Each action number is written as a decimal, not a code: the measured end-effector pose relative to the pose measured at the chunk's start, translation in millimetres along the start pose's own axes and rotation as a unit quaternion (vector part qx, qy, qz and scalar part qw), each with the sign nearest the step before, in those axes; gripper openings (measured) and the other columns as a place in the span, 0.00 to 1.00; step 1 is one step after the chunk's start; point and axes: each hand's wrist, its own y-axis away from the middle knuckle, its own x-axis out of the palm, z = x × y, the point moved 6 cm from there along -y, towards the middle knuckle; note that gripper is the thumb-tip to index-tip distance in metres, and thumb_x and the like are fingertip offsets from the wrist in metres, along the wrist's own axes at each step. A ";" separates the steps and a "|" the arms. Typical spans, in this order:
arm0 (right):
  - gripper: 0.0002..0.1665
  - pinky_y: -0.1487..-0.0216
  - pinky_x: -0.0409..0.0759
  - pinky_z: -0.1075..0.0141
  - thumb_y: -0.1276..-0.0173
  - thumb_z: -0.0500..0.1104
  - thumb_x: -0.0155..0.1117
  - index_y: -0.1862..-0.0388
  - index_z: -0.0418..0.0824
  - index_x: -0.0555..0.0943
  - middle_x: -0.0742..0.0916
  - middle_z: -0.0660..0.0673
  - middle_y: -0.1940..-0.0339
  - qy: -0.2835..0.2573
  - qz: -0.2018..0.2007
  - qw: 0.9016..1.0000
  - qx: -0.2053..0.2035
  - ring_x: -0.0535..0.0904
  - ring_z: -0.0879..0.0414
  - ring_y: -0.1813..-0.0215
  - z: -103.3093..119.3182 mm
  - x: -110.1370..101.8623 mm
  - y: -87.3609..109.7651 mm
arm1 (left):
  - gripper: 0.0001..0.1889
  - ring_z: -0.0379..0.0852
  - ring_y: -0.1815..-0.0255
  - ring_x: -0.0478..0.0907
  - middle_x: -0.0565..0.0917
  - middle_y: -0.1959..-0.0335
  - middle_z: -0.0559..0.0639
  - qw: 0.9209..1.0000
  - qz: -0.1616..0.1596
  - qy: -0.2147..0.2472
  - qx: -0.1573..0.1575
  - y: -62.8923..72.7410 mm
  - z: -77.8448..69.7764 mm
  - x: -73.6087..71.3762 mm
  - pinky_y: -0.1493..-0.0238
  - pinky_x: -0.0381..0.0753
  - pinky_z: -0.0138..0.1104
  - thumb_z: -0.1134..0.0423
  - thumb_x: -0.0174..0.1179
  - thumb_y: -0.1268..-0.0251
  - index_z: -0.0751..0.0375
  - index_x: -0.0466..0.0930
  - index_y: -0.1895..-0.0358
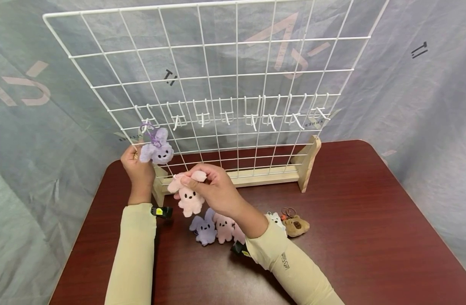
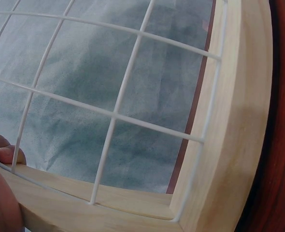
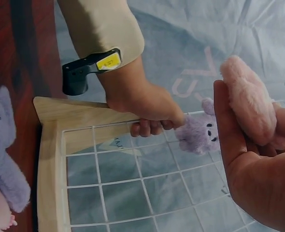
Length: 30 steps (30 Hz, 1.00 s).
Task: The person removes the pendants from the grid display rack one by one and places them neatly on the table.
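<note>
My left hand (image 1: 140,173) grips the left side of a white wire grid rack (image 1: 237,42), below a hanging lilac plush bunny (image 1: 162,153). In the left wrist view, its fingers curl round the wooden side post (image 2: 84,212) and the wire edge. The lilac bunny hangs by a purple ring from the leftmost hook. With thumb and fingers, my right hand (image 1: 222,194) pinches a pale pink plush bunny (image 1: 191,202) by its ears, in front of the rack's lower left part. The right wrist view shows this pink bunny (image 3: 249,104) side-on.
Several white hooks (image 1: 252,120) run along the grid to the right. On the red-brown table (image 1: 354,203) lie a lilac bunny (image 1: 205,231), a pink bunny (image 1: 224,228), a white plush (image 1: 277,222) and a brown plush (image 1: 296,226); my right forearm partly covers others. Grey cloth hangs behind.
</note>
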 end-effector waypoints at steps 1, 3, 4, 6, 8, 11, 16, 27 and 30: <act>0.09 0.70 0.91 0.52 0.21 0.31 0.59 0.53 0.22 0.80 0.88 0.19 0.59 -0.001 -0.001 1.000 0.004 0.92 0.54 0.67 -1.1 -0.3 -0.2 | 0.21 0.29 0.79 0.73 0.80 0.81 0.36 1.000 -0.001 -0.002 0.001 0.0 -0.3 -0.2 0.75 0.72 0.21 0.77 0.53 0.27 0.50 0.83 0.78; 0.08 0.70 0.91 0.55 0.21 0.31 0.60 0.56 0.23 0.80 0.88 0.19 0.59 -0.003 -0.001 1.000 0.011 0.92 0.56 0.68 -3.8 -0.8 -0.6 | 0.21 0.29 0.79 0.73 0.80 0.81 0.36 1.000 -0.001 -0.004 0.001 0.2 -1.5 0.0 0.75 0.71 0.21 0.76 0.53 0.27 0.50 0.82 0.78; 0.08 0.70 0.91 0.55 0.22 0.31 0.60 0.57 0.23 0.80 0.88 0.20 0.60 -0.003 -0.002 1.000 0.015 0.92 0.54 0.68 -5.3 -1.2 -0.9 | 0.21 0.29 0.79 0.73 0.79 0.81 0.36 1.000 -0.001 -0.005 0.001 0.3 -1.8 -0.2 0.75 0.71 0.21 0.76 0.53 0.27 0.50 0.82 0.78; 0.07 0.70 0.90 0.57 0.22 0.31 0.61 0.58 0.24 0.80 0.88 0.19 0.60 0.001 -0.004 1.000 0.020 0.92 0.53 0.68 -8.0 -2.3 -1.3 | 0.21 0.29 0.79 0.73 0.79 0.81 0.36 1.000 0.000 -0.009 0.001 0.7 -2.5 -0.4 0.75 0.71 0.21 0.76 0.53 0.27 0.50 0.82 0.78; 0.07 0.71 0.90 0.58 0.23 0.31 0.62 0.60 0.24 0.79 0.88 0.19 0.61 0.006 -0.008 1.000 0.023 0.92 0.54 0.69 -10.0 -3.5 -1.6 | 0.21 0.29 0.78 0.73 0.80 0.81 0.36 1.000 0.002 -0.010 0.000 0.9 -2.2 -0.7 0.75 0.71 0.21 0.76 0.53 0.27 0.50 0.83 0.77; 0.07 0.72 0.90 0.60 0.24 0.31 0.63 0.60 0.25 0.79 0.88 0.20 0.60 0.014 -0.014 0.999 0.026 0.91 0.57 0.70 -12.6 -5.4 -2.2 | 0.21 0.29 0.78 0.73 0.80 0.81 0.36 1.000 0.003 -0.006 -0.001 1.0 -1.6 -0.7 0.75 0.71 0.21 0.77 0.53 0.27 0.50 0.83 0.77; 0.07 0.70 0.90 0.57 0.23 0.33 0.63 0.55 0.27 0.80 0.88 0.19 0.59 0.001 -0.005 0.999 0.037 0.92 0.56 0.69 -16.7 -5.5 -3.6 | 0.20 0.30 0.79 0.73 0.80 0.81 0.37 1.000 0.005 -0.003 -0.005 1.0 -1.2 0.0 0.75 0.71 0.22 0.76 0.54 0.26 0.52 0.84 0.76; 0.09 0.68 0.91 0.56 0.20 0.33 0.59 0.52 0.25 0.81 0.88 0.21 0.60 0.001 0.009 0.999 0.038 0.92 0.57 0.67 -20.4 -5.3 -4.2 | 0.18 0.32 0.79 0.76 0.82 0.81 0.41 1.000 0.012 0.012 -0.002 0.6 -1.8 0.9 0.76 0.74 0.23 0.75 0.56 0.27 0.55 0.84 0.76; 0.08 0.69 0.91 0.59 0.21 0.33 0.60 0.53 0.26 0.80 0.88 0.23 0.61 0.020 0.010 0.999 0.037 0.91 0.59 0.68 -20.8 -5.8 -4.0 | 0.18 0.32 0.79 0.75 0.81 0.81 0.40 1.000 0.010 0.009 -0.002 0.7 -2.7 0.9 0.76 0.74 0.23 0.75 0.56 0.27 0.54 0.84 0.76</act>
